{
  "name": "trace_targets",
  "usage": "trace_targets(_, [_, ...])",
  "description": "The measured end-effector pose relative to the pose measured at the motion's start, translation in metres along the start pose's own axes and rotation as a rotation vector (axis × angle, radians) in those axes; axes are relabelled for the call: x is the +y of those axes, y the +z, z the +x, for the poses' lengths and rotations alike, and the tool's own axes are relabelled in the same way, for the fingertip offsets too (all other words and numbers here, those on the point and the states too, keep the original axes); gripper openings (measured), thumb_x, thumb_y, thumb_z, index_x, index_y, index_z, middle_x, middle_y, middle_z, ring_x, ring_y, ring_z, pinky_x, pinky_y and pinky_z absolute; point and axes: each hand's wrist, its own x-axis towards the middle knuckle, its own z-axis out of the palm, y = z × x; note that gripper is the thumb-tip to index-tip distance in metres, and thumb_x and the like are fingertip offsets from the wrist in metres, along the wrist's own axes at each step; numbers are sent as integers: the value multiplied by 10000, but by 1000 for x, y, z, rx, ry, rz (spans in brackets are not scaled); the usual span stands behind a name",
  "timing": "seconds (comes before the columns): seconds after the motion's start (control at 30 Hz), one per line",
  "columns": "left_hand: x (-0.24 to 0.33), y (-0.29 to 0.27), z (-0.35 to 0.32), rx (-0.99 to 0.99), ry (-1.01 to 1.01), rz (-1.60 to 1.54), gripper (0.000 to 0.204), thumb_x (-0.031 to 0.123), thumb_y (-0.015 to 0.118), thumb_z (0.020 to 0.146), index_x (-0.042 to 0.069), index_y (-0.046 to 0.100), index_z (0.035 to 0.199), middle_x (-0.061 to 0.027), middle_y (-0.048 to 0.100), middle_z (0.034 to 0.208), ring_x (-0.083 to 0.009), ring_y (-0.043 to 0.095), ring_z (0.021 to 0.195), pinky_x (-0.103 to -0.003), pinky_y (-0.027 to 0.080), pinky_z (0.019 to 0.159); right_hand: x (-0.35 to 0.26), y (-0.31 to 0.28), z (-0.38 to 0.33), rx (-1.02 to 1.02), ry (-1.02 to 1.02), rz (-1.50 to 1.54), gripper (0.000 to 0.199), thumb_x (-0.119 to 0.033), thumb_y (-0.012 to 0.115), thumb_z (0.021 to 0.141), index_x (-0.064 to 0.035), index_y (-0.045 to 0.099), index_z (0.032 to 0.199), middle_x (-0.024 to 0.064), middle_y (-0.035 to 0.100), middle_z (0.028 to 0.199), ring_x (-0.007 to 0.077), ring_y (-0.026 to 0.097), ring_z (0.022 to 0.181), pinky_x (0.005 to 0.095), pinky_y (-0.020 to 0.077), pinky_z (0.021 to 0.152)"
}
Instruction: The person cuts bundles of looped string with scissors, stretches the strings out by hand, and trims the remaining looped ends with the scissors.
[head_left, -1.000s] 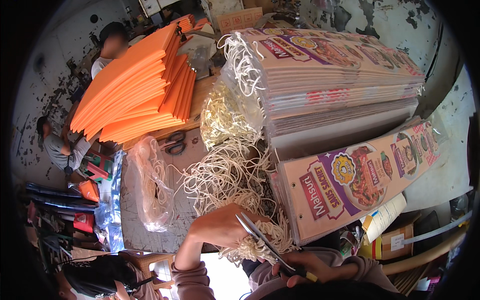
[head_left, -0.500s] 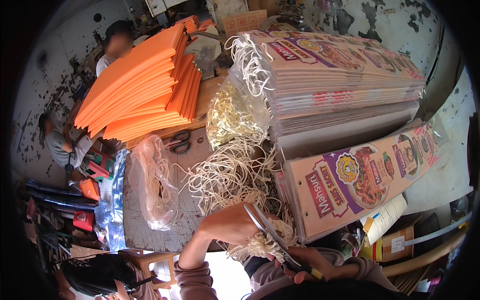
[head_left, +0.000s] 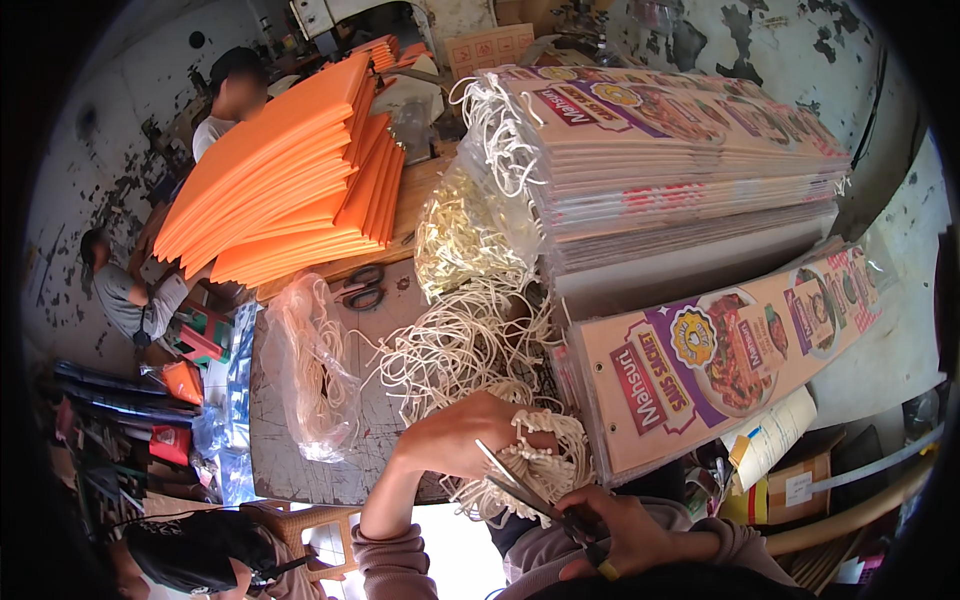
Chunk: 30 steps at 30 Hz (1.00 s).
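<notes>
My left hand point(head_left: 455, 435) is clenched around a bundle of cream cord loops point(head_left: 545, 455) just off the near edge of the counter point(head_left: 300, 440), and my right hand point(head_left: 625, 525) grips a pair of scissors point(head_left: 525, 490) with the blades parted right against the bundle. My left fingertips point(head_left: 520, 432) sit very near the blades, so I judge a careless snip could nick them, or cut through cords I mean to keep. The loose cord heap point(head_left: 450, 345) spreads toward the counter's middle and could snag and drag along. Beyond it, the printed carton stack point(head_left: 690, 170) at the far right corner and the orange sheets point(head_left: 290, 180) at the far left lean, and a tug might tip them.
</notes>
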Motion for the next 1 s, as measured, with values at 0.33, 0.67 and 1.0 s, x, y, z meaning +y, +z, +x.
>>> trace_targets(0.33, [17, -22, 1, -106, -183, -97, 408, 318, 642, 661, 48, 567, 957, -140, 564, 981, -295, 558, 849, -334, 445, 718, 5, -2, -1, -55, 10, -25, 651, -349, 740, 585, -49, 399, 1051, 28, 524, 675, 114, 514, 596, 242, 419, 561])
trace_targets(0.67, [73, -49, -47, 724, 259, -442, 259, 226, 510, 820, 35, 425, 973, -19, 434, 692, -50, 366, 422, -181, 293, 358, 23, -12, -24, -100, -55, -15, 532, -289, 700, 645, -27, 423, 1016, 47, 550, 712, 167, 547, 644, 273, 419, 603])
trace_targets(1.0, [152, -151, -42, 1155, 158, -389, 196, 144, 356, 889, -14, 420, 987, 6, 348, 656, -21, 285, 452, -149, 282, 433, 24, -13, -27, -386, -20, -22, 352, -234, 590, 745, -99, 431, 1028, 73, 535, 772, 198, 523, 684, 305, 384, 605])
